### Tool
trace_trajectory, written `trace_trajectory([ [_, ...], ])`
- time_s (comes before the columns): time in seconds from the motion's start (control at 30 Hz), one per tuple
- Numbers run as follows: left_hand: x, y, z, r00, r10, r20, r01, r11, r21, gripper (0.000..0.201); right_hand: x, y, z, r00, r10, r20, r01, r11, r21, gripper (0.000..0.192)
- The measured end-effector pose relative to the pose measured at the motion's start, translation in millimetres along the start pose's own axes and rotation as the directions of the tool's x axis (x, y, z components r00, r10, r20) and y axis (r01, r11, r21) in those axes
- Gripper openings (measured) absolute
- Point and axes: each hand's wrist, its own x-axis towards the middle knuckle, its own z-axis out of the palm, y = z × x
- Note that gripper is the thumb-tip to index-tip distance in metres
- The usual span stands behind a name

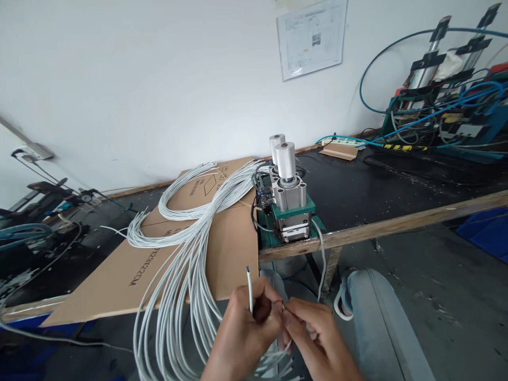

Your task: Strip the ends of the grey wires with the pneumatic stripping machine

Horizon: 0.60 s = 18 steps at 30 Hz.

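Note:
My left hand (252, 325) is closed round a white cable (250, 291), whose end stands up above the fist and shows a small dark blue tip. Close beside it, my right hand (313, 333) is closed in a pinch, its thumb and fingertips meeting those of the left hand. A tiny end shows at the pinch, too small to make out, and a piece of white cable passes below the right fingers. A large bundle of white cables (198, 233) lies looped on flat cardboard (234, 254) and hangs over the table edge beside my left hand.
A small machine (291, 196) with two knurled metal knobs stands at the table's edge ahead. On the black table (357, 190) are a power strip (343, 141) and, far right, machinery with blue hoses (436, 114). My knee (377, 317) is at lower right.

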Motion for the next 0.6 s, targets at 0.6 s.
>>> trace_trajectory([
  [0.6, -10.3, -14.9, 25.6, 0.945, -0.159, -0.287, 0.023, 0.905, -0.426, 0.044, 1.1, 3.9, 26.4, 0.970, 0.219, -0.108, -0.156, 0.898, 0.412, 0.049],
])
